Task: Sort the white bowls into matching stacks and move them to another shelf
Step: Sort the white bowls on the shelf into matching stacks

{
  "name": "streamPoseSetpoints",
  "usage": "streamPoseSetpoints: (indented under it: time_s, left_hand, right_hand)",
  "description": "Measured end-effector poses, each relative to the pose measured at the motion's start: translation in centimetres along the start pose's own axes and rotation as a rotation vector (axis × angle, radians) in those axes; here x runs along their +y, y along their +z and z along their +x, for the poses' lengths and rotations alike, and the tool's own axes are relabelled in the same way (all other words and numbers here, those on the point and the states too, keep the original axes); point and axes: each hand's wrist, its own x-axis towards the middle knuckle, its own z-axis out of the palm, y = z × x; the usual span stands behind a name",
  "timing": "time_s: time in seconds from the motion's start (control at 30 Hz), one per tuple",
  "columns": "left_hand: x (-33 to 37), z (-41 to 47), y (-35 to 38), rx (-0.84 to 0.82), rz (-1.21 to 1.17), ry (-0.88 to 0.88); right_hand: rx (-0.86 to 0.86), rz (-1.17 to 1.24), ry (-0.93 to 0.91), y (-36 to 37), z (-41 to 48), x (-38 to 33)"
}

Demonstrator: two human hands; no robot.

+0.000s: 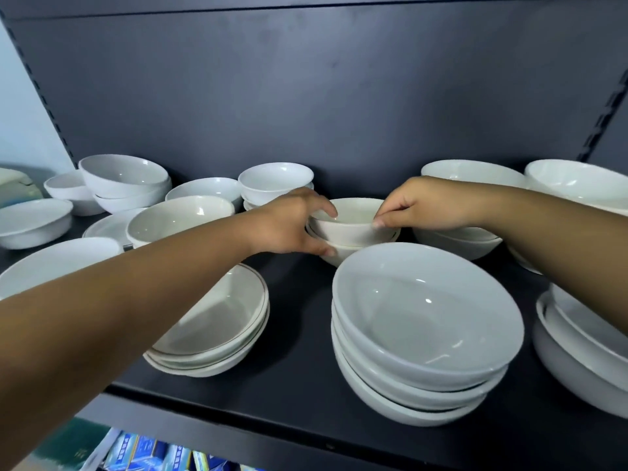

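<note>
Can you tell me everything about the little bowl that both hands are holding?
The small bowl is creamy white and glossy, like glazed ceramic, with a round rim and an empty inside. It sits upright, nested on another similar bowl in the middle of the dark shelf, behind a taller stack of big bowls. The left hand grips its left side, and the right hand pinches its right rim.

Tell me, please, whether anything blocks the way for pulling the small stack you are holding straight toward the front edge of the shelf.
Yes. Both hands, left hand and right hand, grip the small bowl stack. Directly in front of it stands the tall stack of wide bowls, so it would likely need lifting over or steering left through the bare shelf gap.
</note>
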Motion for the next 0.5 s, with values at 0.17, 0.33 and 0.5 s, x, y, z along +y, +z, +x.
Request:
streamPoseSetpoints:
  time_s: [0.17,0.33,0.5]
  left_hand:
    - [0.9,0.9,-0.7,-0.046,-0.099,-0.093]
    - [0.0,1.1,0.2,0.025,-0.271,-0.134]
    - [-0.3,1.1,0.0,0.019,-0.264,-0.079]
  right_hand:
    - [0.228,0.426,0.117,-0.6,0.1,0.3]
    - [0.335,0.832,0.201,-1.1,0.0,0.2]
    - [0.323,0.895,0.217,-1.3,-0.6,0.3]
